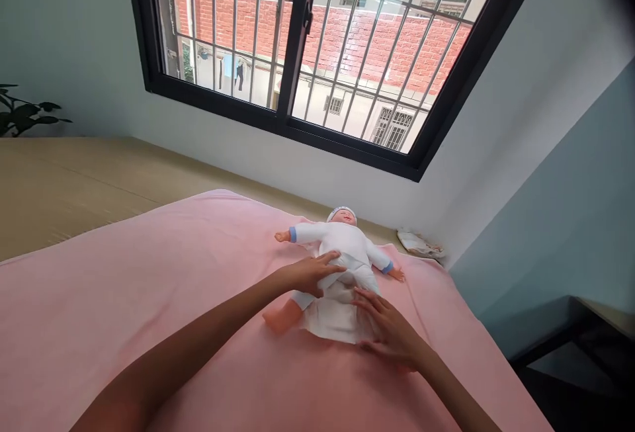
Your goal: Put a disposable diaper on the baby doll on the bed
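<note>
A baby doll in a white outfit with blue cuffs and a patterned cap lies on its back on a pink sheet, arms spread out and head toward the window. Beneath its lower body is a white diaper, its near end lying flat between the legs. My left hand rests at the doll's waist and hip, fingers apart. On the other side, my right hand lies over the doll's leg and the diaper's edge, fingers stretched out. My right hand hides most of that leg.
Behind the doll's head, a folded white item lies near the wall. The beige mattress shows beyond the sheet. A barred window with a dark frame is ahead. At the right stands a dark-framed piece of furniture; plant leaves are at the left.
</note>
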`<action>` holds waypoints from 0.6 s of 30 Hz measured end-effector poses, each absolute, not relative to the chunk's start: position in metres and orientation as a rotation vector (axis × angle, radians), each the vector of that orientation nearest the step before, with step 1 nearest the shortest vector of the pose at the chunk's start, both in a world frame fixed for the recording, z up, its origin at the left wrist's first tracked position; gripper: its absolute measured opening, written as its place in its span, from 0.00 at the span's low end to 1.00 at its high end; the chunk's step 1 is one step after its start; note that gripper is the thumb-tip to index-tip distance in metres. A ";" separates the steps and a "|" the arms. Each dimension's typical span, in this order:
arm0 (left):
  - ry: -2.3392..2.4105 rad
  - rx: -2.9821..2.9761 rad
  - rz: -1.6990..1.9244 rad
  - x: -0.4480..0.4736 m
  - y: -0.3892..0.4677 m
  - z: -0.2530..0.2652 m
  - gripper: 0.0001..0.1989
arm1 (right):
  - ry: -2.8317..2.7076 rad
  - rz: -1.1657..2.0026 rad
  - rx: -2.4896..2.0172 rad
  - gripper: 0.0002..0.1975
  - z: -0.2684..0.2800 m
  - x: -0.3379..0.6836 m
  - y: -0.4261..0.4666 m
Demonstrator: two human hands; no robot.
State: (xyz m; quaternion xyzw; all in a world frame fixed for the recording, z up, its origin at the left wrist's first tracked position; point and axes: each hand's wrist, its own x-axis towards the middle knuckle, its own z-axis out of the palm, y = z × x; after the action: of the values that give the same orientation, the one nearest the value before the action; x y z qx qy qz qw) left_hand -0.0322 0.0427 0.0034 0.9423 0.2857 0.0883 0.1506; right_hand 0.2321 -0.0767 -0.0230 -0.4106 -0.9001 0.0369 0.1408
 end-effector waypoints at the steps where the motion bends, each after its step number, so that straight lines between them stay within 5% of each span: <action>1: 0.821 2.693 0.261 -0.032 0.043 0.002 0.49 | -2.610 0.081 -1.206 0.37 -0.024 0.228 -0.079; 3: 0.825 2.690 0.278 -0.033 0.042 0.001 0.50 | -2.617 -0.009 -1.239 0.38 -0.027 0.223 -0.081; 7: 0.825 2.693 0.318 -0.035 0.039 0.003 0.52 | -2.609 -0.110 -1.134 0.08 -0.032 0.220 -0.077; 13: 0.787 2.665 0.352 -0.036 0.043 0.001 0.51 | -2.028 0.434 -1.315 0.16 -0.037 0.218 -0.076; 18: 0.772 2.634 0.417 -0.035 0.052 -0.007 0.53 | -1.434 0.337 -1.296 0.24 -0.038 0.228 -0.053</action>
State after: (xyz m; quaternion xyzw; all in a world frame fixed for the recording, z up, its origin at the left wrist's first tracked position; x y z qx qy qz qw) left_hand -0.0353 0.0522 -0.0075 0.9329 0.2736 0.1476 0.1818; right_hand 0.2282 -0.0532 -0.0382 -0.5490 -0.6073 0.1426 0.5563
